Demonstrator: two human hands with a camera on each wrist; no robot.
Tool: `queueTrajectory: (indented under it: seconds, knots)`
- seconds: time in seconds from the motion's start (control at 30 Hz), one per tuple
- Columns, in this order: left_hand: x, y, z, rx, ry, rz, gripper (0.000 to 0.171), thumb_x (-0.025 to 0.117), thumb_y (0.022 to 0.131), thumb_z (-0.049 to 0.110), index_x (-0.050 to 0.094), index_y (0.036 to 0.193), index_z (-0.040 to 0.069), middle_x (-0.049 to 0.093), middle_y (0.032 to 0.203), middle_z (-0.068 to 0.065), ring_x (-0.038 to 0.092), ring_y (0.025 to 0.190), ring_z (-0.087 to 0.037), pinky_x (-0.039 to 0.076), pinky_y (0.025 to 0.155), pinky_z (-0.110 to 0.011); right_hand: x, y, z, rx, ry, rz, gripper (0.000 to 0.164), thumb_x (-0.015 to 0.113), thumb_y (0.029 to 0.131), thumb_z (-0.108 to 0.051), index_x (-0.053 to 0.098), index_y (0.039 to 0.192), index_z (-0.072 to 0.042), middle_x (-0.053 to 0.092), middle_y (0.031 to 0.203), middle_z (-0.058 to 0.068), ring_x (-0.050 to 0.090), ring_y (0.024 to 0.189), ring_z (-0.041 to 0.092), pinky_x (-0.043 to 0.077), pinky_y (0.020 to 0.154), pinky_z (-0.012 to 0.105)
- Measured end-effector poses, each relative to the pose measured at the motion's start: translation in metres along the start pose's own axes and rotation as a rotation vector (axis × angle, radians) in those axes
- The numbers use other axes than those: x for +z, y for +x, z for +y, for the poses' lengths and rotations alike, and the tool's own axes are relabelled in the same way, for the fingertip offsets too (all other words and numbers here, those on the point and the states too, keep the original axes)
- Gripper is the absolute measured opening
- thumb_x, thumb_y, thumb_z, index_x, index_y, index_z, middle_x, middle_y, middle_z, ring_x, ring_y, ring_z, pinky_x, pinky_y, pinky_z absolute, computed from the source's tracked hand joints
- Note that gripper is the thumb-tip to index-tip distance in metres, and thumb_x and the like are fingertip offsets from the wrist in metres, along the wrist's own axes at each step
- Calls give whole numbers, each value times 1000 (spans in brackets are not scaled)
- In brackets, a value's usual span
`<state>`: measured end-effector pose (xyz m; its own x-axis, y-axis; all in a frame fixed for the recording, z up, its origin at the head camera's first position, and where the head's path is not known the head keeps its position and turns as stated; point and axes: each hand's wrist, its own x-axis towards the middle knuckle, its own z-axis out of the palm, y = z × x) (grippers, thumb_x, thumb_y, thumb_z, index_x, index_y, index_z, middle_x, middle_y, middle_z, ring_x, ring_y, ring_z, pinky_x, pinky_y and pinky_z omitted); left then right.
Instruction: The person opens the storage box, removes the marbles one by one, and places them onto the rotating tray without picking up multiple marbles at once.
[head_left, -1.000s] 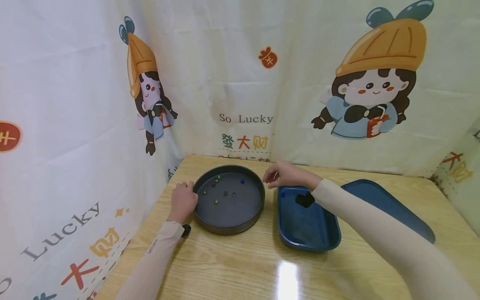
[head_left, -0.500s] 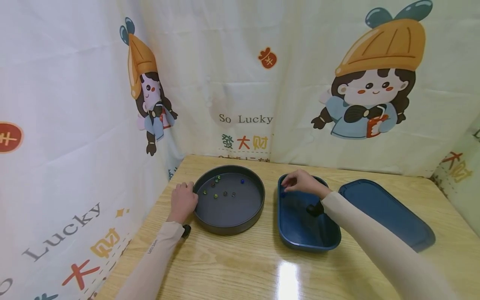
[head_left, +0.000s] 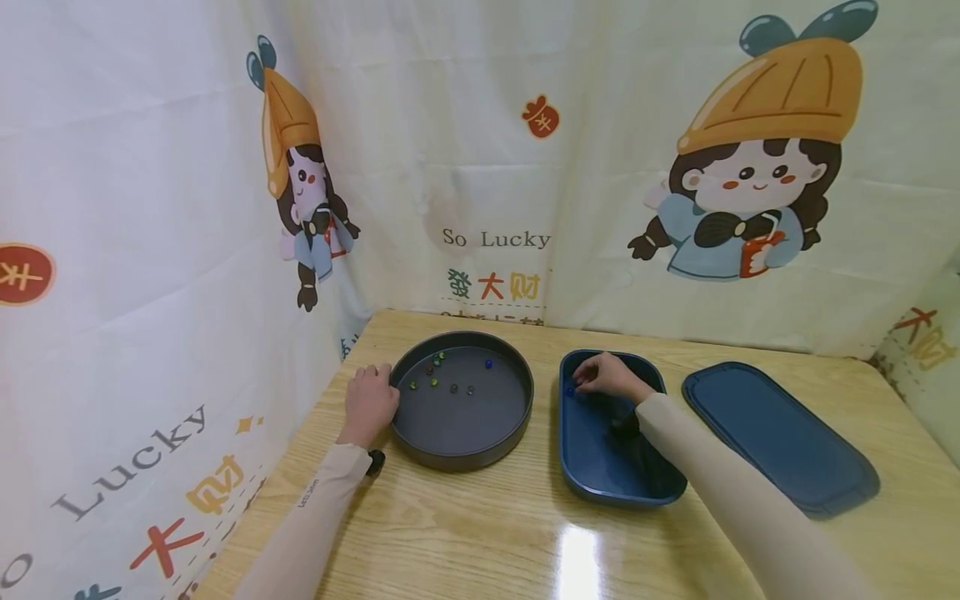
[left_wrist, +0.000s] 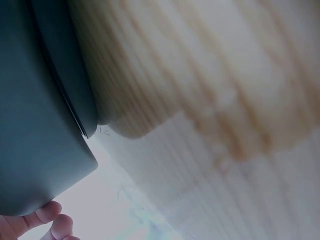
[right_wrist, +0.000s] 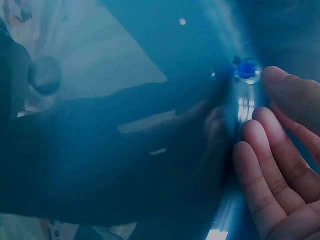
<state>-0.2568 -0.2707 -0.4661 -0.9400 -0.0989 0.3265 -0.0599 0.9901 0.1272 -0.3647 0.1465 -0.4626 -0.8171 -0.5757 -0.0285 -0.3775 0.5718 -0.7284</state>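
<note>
A round dark grey pan (head_left: 461, 425) stands on the table with several small glass marbles in it, among them a blue marble (head_left: 489, 364). My left hand (head_left: 371, 402) holds its left rim; in the left wrist view, fingertips (left_wrist: 61, 227) show beside the pan's wall. My right hand (head_left: 609, 377) is lowered into the far left part of a deep blue tray (head_left: 581, 467), fingers bent near the wall. In the right wrist view, a clear-and-blue marble (right_wrist: 247, 70) lies in the tray by the thumb tip. The thumb stands apart from the visible fingertips.
A flat blue lid (head_left: 783, 437) lies on the wooden table (head_left: 487, 533), right of the tray. A printed curtain (head_left: 480, 167) hangs behind the table and along its left side.
My right hand has moved right from beside the round pan and down into the blue tray. One yellow-green marble in the pan has rolled away from me. My left hand stays put.
</note>
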Motion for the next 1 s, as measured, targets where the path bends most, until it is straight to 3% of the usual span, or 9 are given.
queueTrajectory:
  seconds: [0.17, 0.37, 0.73, 0.87, 1.0]
  knots:
    - [1, 1, 1, 7, 2, 21, 31, 56, 83, 12, 58, 112, -1, 58, 89, -19, 50, 78, -33, 44, 68, -45, 3, 0, 2, 0, 2, 17, 17, 71, 77, 0, 70, 92, 6, 71, 87, 18, 68, 75, 17, 54, 67, 26]
    - [-2, 1, 1, -9, -14, -4, 31, 55, 84, 11, 58, 112, 0, 58, 91, -19, 50, 80, -33, 44, 69, -45, 6, 1, 5, 13, 35, 27, 19, 73, 76, 0, 70, 94, 6, 71, 88, 18, 68, 76, 19, 54, 67, 25]
    - [-1, 0, 1, -6, -15, 4, 29, 55, 83, 11, 58, 110, -1, 57, 89, -19, 50, 79, -33, 44, 69, -45, 15, 4, 6, 3, 21, 22, 22, 76, 74, -3, 71, 94, 4, 71, 88, 16, 63, 71, 7, 50, 64, 18]
    - [-1, 0, 1, -10, -22, 5, 29, 55, 84, 11, 58, 111, -1, 57, 90, -19, 50, 80, -33, 44, 70, -45, 17, 4, 6, -15, 32, 17, 21, 77, 73, -4, 72, 93, 1, 72, 88, 14, 63, 71, 9, 51, 65, 21]
    - [-1, 0, 1, -8, -31, 8, 29, 55, 84, 10, 57, 111, -1, 58, 91, -19, 50, 80, -34, 44, 70, -45, 17, 3, 6, -103, 62, 23, 18, 79, 72, -11, 74, 88, -4, 72, 79, 5, 62, 67, 7, 51, 61, 22]
